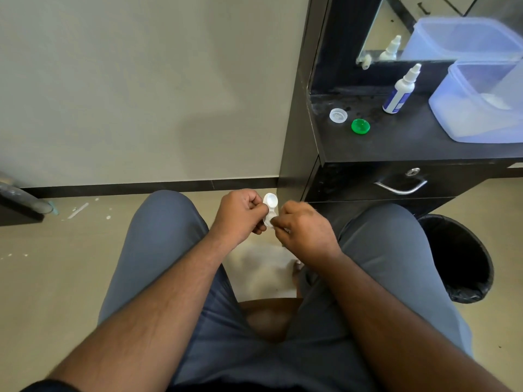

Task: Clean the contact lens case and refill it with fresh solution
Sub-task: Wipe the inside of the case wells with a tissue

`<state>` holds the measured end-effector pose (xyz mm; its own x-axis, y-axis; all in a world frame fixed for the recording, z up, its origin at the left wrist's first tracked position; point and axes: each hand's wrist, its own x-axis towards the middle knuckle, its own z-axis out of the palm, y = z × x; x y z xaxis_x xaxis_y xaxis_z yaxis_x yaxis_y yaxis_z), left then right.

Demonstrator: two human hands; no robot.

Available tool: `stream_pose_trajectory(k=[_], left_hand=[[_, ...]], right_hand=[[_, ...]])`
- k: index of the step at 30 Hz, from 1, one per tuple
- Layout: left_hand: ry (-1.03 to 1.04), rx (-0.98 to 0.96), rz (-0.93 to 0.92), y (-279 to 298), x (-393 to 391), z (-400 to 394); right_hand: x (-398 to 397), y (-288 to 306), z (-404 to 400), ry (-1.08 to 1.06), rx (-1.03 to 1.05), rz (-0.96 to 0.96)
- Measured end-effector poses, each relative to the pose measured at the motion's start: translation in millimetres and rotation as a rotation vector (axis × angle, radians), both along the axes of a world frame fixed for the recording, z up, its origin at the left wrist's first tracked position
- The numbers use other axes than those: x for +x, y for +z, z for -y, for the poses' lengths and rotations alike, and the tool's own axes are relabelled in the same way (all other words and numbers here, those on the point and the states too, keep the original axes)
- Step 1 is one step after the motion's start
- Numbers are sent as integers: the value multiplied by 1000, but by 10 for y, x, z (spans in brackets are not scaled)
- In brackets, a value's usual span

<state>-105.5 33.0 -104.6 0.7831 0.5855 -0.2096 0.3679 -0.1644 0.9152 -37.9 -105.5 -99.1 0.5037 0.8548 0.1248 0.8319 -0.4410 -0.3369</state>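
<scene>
Caps (pixel 360 126) on dark counter (pixel 396 142), solution bottle (pixel 399 93) beside tub (pixel 478 108), bin (pixel 464 261) right.

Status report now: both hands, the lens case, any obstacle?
Left hand grips lens case. Right hand pinches its lower end. Both caps off, white cap and green cap on dresser. No obstacle.

the contact lens case (pixel 270 208) is white and plain. one loose cap (pixel 338 115) is clear white, the other cap (pixel 360 126) bright green. the solution bottle (pixel 399 91) is white with a blue label. the tub (pixel 467 114) is pale translucent blue. the dresser top (pixel 396 140) is black, the bin (pixel 464 258) black too. the trousers (pixel 158 239) are plain grey-blue, the wall (pixel 127 80) beige.
</scene>
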Motion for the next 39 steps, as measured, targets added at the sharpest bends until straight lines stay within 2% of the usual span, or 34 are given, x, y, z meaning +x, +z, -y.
stream_pose_trajectory(k=[4, 6, 10, 16, 18, 20, 24, 27, 33, 39], left_hand=[[-61, -62, -47, 24, -4, -123], [-120, -121, -71, 35, -17, -159], [-227, -161, -92, 66, -48, -161], [-376, -107, -197, 57, -69, -158], [-384, -101, -218, 39, -71, -150], [-371, -104, -219, 20, -67, -152], [-349, -77, -212, 2, -40, -101], [-315, -68, -166, 0, -19, -58], [-276, -125, -117, -22, -4, -15], [-214, -186, -71, -24, -32, -1]], right_hand=[[42, 4, 90, -99, 185, 3], [48, 20, 106, -59, 218, 12], [6, 2, 73, 116, 165, 77], [-87, -35, -6, 199, 103, 183], [-136, -54, -23, 159, 68, 209], [-208, -75, -53, 28, 45, 188], [-297, -152, -96, -276, 5, -103], [-279, -132, -83, -441, 118, -347], [-274, -115, -84, -647, 260, -550], [-265, -130, -65, -697, 403, -808]])
